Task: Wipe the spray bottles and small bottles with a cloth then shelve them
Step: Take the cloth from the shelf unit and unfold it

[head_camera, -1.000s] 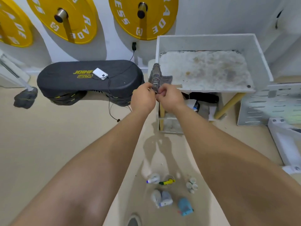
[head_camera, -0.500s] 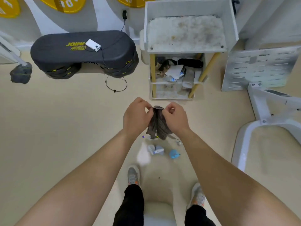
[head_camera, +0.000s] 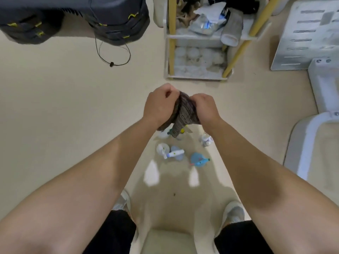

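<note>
The dark grey-brown ribbed cloth (head_camera: 183, 110) is looking soft, matt and coarsely knitted. The smooth beige floor (head_camera: 55, 107) is throwing back glossy white highlights. The small white-and-blue plastic spray bottle (head_camera: 173, 153) and the round blue plastic spray bottle (head_camera: 199, 160) are looking smooth. The white slotted panel (head_camera: 308, 33) is reading smooth and dull, and the white rack's bottom shelf (head_camera: 198, 61) is appearing blotchy and rough.

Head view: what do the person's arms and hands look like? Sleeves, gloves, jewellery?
Left hand and right hand: no gloves, rings or watch visible. Left forearm and right forearm: no sleeves in view. Below, black legwear and light grey shoes.
</note>
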